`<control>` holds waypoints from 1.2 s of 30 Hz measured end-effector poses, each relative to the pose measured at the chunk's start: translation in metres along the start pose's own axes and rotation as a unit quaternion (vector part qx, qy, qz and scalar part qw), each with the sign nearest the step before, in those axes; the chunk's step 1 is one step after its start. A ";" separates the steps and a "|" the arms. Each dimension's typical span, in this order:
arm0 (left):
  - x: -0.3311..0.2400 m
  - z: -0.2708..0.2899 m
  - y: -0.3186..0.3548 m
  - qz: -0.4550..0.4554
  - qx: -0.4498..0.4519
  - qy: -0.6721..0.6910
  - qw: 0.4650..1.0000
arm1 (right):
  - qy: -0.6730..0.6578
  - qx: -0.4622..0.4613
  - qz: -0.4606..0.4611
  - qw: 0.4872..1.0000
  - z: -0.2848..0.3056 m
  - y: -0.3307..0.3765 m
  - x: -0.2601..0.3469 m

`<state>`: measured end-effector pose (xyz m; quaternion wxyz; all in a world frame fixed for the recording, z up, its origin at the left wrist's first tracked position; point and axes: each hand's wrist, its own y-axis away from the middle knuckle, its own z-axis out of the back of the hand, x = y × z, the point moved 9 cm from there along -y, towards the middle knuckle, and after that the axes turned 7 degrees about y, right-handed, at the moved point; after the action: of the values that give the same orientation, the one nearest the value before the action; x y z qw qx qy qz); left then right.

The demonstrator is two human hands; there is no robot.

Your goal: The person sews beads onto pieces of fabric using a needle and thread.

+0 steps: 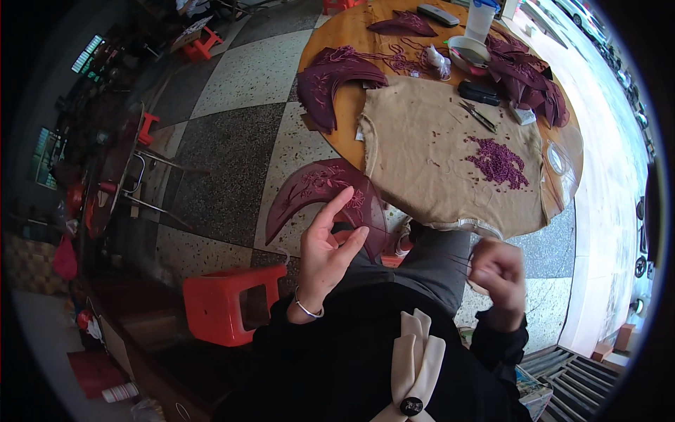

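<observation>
A crescent-shaped piece of sheer maroon fabric [287, 204] with pink embroidered flowers and stems hangs beside the round table's near left edge. My left hand [327, 246] holds it, index finger lying over the embroidery and thumb spread apart; some of the fingers are hidden. Farther right, in front of the table, my right hand [498, 276] is raised and closed, its fingers drawn together and slightly blurred. A thin dark line shows beside its fingers, but what they pinch is too small to make out.
A tan cloth [415, 133] covers much of the wooden table [325, 67], bearing a pile of purple beads [498, 163] and snips [479, 117]. Maroon fabric pieces [337, 84], a bowl [469, 53] and a lidded plastic cup [480, 20] stand around it. A red stool [211, 309] is left.
</observation>
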<state>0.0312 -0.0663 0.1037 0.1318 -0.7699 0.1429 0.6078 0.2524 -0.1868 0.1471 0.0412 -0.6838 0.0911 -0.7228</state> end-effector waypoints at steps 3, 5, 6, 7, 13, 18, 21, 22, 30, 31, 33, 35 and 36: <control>0.002 0.013 -0.004 -0.027 -0.039 -0.019 0.999 | -0.144 -0.129 0.104 0.976 0.061 0.059 0.032; 0.013 0.017 -0.013 -0.016 -0.041 -0.004 0.999 | -0.165 -0.203 0.170 0.950 0.098 0.105 0.057; 0.016 0.024 -0.014 -0.012 -0.058 0.001 0.998 | -0.175 -0.227 0.198 0.937 0.113 0.122 0.067; 0.022 0.030 -0.017 -0.014 -0.062 0.003 0.998 | -0.180 -0.253 0.221 0.925 0.128 0.138 0.071; 0.053 0.078 -0.026 0.024 -0.152 0.140 0.978 | -0.142 -0.397 0.300 0.856 0.190 0.223 0.090; 0.069 0.110 -0.035 0.000 -0.199 0.142 0.970 | -0.083 -0.491 0.329 0.803 0.206 0.271 0.111; 0.060 0.111 -0.032 -0.059 -0.212 0.040 0.975 | -0.047 -0.540 0.339 0.769 0.214 0.297 0.120; 0.059 0.117 -0.034 -0.065 -0.227 0.043 0.971 | -0.036 -0.558 0.344 0.754 0.215 0.304 0.119; 0.036 0.137 -0.035 -0.166 -0.301 0.066 0.937 | 0.038 -0.688 0.332 0.644 0.211 0.323 0.137; 0.029 0.138 -0.036 -0.188 -0.312 0.079 0.928 | 0.038 -0.703 0.316 0.636 0.210 0.318 0.136; 0.014 0.136 -0.041 -0.218 -0.312 0.087 0.921 | 0.025 -0.733 0.259 0.629 0.207 0.304 0.127; -0.003 0.130 -0.043 -0.249 -0.310 0.091 0.913 | -0.023 -0.753 0.174 0.634 0.199 0.281 0.106; -0.017 0.127 -0.041 -0.271 -0.317 0.075 0.906 | -0.062 -0.749 0.138 0.645 0.192 0.266 0.098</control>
<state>-0.0707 0.0205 0.0923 0.0297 -0.8234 -0.2623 0.5024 0.4204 -0.4802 0.2026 -0.3796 -0.5046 0.6919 -0.3501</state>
